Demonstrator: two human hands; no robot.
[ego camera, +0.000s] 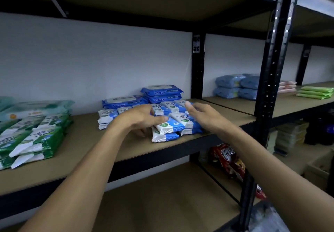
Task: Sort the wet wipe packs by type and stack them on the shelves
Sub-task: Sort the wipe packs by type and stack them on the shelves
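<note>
Small blue-and-white wipe packs [182, 121] lie in a loose pile on the brown shelf board [90, 141]. My left hand [141, 117] grips the front pack of the pile [169, 124], thumb on top and fingers curled underneath. My right hand [200, 112] hovers just over the right side of the pile with relaxed fingers and holds nothing. Dark blue "antabax" packs [160, 92] are stacked behind the pile against the wall, with one more [122, 103] to their left.
Green-and-white packs [36, 137] and teal packs [36, 107] fill the shelf's left end. Past the black upright post [271, 87], the right bay holds light blue [233, 87], pink [287, 86] and green packs [314, 92]. A red snack bag [227, 159] sits on the lower shelf.
</note>
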